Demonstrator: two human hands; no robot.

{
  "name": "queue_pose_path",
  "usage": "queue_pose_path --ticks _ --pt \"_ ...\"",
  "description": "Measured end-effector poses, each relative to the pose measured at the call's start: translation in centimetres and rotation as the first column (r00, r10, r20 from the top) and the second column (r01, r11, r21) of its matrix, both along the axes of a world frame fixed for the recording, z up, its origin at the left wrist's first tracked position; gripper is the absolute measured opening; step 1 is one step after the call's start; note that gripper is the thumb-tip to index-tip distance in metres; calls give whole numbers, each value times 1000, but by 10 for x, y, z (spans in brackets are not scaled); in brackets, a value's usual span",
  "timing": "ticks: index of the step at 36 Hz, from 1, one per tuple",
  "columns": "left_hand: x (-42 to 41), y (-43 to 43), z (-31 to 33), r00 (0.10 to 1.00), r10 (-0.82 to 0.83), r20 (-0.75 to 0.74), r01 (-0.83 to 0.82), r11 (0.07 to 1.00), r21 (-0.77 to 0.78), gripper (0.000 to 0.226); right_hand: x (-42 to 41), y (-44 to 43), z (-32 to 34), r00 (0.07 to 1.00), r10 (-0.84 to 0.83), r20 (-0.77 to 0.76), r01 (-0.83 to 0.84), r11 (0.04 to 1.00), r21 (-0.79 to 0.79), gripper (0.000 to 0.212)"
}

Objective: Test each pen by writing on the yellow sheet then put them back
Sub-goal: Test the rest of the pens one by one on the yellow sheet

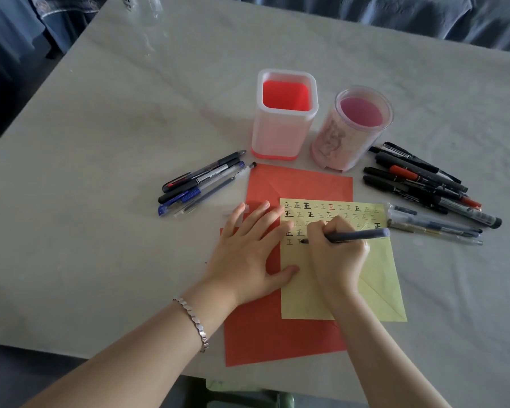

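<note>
Pen point(357, 235) gripped in the curled right hand point(336, 254) touches the yellow sheet point(377, 278), whose left edge the flat, spread left hand point(242, 260) presses; two holders point(283, 116) stand beyond, loose pens point(424, 184) either side.

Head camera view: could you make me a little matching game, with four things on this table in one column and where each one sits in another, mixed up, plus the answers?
Things
1. square white pen holder with red lining
2. round clear pen holder with pink lining
3. dark blue pen
4. yellow paper sheet

Places
A. on top of the red paper sheet
B. gripped in the right hand
C. beside the pile of black markers
D. nearer the loose blue ballpoint pens

Pairs: 1-D, 2-C, 3-B, 4-A.
</note>
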State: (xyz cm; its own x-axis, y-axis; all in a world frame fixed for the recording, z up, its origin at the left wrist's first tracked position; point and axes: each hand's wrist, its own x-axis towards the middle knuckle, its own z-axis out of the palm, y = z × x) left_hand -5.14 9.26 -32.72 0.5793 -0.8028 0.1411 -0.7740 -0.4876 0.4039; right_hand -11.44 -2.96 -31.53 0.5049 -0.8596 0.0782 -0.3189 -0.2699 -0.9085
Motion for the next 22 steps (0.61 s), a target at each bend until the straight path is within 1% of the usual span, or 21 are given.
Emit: queue_pose_path --ticks 6,10,14,18,22 --pt "0 0 0 1000 -1 -2 1 1000 -9 63 -1 0 0 999 30 -12 -30 1000 5 36" --pt "0 0 1 1000 -2 -1 2 1000 -3 63 -1 0 0 1000 9 14 -10 999 38 40" --pt "0 0 0 1000 -2 -1 2 1000 -6 63 -1 0 0 999 38 6 -38 998 40 42" --pt "0 0 -1 1000 -1 -4 1 1000 -11 63 -1 1 1 999 43 3 -43 999 11 42" --pt "0 1 -2 1000 -2 9 2 1000 -4 64 -2 1 0 1000 -1 -10 1 1000 -30 46"
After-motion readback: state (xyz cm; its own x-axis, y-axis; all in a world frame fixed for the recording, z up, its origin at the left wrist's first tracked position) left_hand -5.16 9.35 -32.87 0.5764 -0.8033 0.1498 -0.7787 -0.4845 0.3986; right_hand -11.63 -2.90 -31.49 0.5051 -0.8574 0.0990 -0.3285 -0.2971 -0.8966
